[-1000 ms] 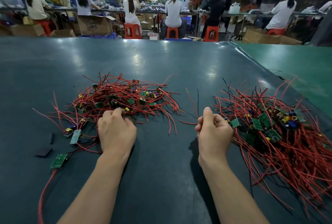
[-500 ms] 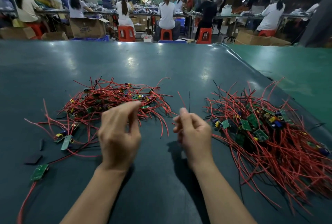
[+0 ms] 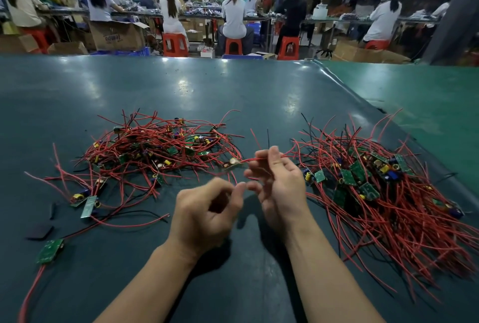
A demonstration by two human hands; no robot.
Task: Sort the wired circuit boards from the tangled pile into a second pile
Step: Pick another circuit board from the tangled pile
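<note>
The desk (image 3: 233, 94) is a dark green sheet carrying two heaps. Right of the grip lies the larger, sorted pile (image 3: 383, 193), its red leads fanned toward the person; left of it lies the tangled pile (image 3: 155, 151), looser, with a few stray boards nearer the desk's left edge. Between them the right hand (image 3: 280, 183) is raised, palm turned inward, thumb and fingers pinching the red wire (image 3: 259, 159) of one circuit board (image 3: 233, 163), which hangs just left of the grip at the edge of the tangle. The left hand (image 3: 204, 211) hovers below and left of that grip, fingers loosely curled, holding nothing that can be seen (its fingertips nearly meet the right hand's).

The board looks light and rigid, its small capacitors likely fragile, while the leads are thin, limp and prone to snag on neighbours. Taking hold on the wire close to the board, or on the board's bare edges, seems safest; a slow pull should free it without dragging the tangle along.
</note>
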